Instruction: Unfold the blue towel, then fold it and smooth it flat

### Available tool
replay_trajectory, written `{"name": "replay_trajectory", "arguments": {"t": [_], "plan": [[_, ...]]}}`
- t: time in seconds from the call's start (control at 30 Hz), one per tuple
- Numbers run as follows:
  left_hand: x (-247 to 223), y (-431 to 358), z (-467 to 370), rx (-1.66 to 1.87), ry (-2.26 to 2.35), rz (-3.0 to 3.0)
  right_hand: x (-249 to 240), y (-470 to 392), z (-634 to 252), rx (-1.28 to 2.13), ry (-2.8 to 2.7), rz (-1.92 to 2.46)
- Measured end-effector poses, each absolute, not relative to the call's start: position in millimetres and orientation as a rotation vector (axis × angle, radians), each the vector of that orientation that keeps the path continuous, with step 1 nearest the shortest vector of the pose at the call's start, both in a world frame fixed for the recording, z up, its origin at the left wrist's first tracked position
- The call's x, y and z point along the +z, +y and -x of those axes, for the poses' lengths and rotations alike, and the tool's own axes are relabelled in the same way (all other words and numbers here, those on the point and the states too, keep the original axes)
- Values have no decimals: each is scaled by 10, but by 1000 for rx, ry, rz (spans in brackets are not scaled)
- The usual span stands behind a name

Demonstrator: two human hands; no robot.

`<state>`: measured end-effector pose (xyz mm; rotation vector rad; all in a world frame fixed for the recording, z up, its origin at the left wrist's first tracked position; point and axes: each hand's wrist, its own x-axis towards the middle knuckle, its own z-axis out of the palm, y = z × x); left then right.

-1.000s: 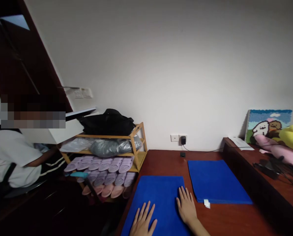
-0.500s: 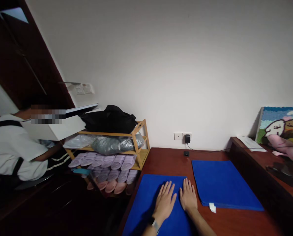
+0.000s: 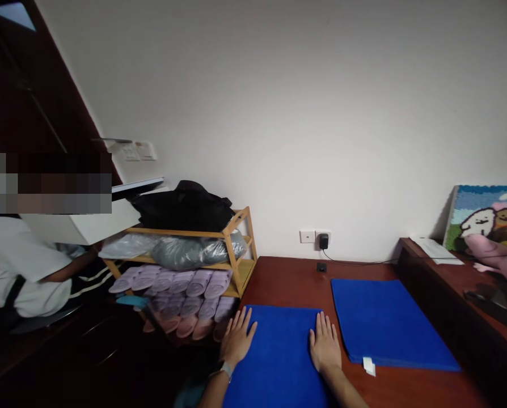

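Observation:
A blue cloth (image 3: 281, 357) lies flat on the reddish-brown wooden table (image 3: 287, 277). My left hand (image 3: 237, 337) rests open on its left edge near the far corner, fingers pointing away, with a watch on the wrist. On the opposite edge, close to the far right corner, my right hand (image 3: 325, 343) lies flat with its fingers stretched. To the right of it is a second blue cloth (image 3: 392, 323), neatly squared, with a white tag (image 3: 368, 366) at its near edge. Neither hand grips anything.
A wooden rack (image 3: 236, 255) with slippers (image 3: 194, 283) and a black bag (image 3: 183, 207) stands left of the table. Beyond it sits a person (image 3: 19, 255) beside a white box (image 3: 92, 224). A raised ledge (image 3: 432, 294) borders the right side; a plug (image 3: 323, 242) is on the wall.
My left hand has moved left from the middle of the near cloth to its left edge. My right hand stays on the right edge. The view has shifted slightly.

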<state>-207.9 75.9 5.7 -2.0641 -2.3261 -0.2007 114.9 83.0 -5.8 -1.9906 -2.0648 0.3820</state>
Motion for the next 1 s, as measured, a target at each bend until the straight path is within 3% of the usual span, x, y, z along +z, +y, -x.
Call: {"name": "replay_trajectory", "arguments": {"t": [0.23,0.4,0.57,0.67,0.87,1.0], "plan": [[188,698,1906,-259,-2185,2075,197,579,-1169,326,-2060,1959],[149,120,898,-544,-1797,2352,-61,-230,-1267,333,-2065,1876],[116,-465,34,-515,-1587,2704,-239,-735,-1298,447,-2164,1856],[190,-576,321,-388,-1715,2681,-151,-765,-1277,409,-2123,1863],[194,-827,1808,-163,-2142,2276,42,-753,-1255,423,-2084,1889],[34,-1139,2394,-295,-1908,2343,-103,-832,-1312,242,-2068,1710]]}}
